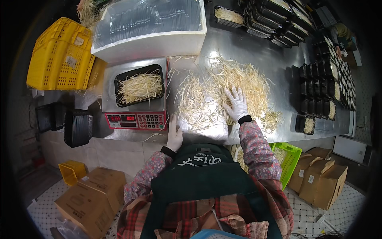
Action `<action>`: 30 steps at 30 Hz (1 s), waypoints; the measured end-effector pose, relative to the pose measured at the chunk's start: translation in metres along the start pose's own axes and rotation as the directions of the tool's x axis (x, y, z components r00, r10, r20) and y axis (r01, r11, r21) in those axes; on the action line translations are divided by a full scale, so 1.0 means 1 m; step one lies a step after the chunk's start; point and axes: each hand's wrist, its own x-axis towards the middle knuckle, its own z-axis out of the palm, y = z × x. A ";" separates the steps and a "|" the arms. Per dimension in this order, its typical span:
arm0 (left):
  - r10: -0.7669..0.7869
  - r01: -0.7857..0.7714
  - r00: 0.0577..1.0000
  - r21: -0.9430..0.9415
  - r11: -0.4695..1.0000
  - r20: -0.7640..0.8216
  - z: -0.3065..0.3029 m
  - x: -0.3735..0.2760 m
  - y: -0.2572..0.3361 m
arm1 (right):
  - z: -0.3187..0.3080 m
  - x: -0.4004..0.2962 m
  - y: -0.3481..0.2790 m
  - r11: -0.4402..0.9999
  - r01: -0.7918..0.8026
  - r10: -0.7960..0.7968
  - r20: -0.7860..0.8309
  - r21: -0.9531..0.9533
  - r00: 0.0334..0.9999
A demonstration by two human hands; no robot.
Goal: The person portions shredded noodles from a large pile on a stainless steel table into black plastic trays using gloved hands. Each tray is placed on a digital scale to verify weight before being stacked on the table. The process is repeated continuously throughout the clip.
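My right hand [238, 106], in a white glove, lies palm down with fingers spread on a heap of bean sprouts [243, 74] on the steel table. My left hand [174, 134], also gloved, rests at the table's front edge beside the red digital scale [135, 120]; it holds nothing that I can see. A black plastic tray [149, 71] filled with bean sprouts [140, 86] sits slightly tilted on the scale's steel platform [112, 70]. The scale's display is lit. A thinner scatter of sprouts [191, 104] lies between my hands.
Behind the scale stands a white foam box [152, 43] of clear plastic lids. Yellow crates [64, 56] and stacked black trays [78, 127] are at left. Filled trays [320, 80] line the right side. A person [343, 35] is at far right. Cardboard boxes [92, 197] stand below.
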 end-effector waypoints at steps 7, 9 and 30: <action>-0.141 0.144 0.989 -0.320 0.937 0.031 0.013 0.026 -0.007 | 0.012 -0.017 0.012 0.968 -0.093 0.173 -0.352 0.234 0.920; -0.176 0.205 0.979 -0.477 0.855 0.106 0.020 0.041 -0.011 | 0.035 -0.015 -0.003 0.962 -0.187 0.252 -0.376 0.201 0.891; -0.460 0.519 0.851 -0.528 0.672 0.252 0.001 0.064 0.032 | 0.023 -0.013 -0.054 0.948 -0.137 0.172 -0.102 0.287 0.980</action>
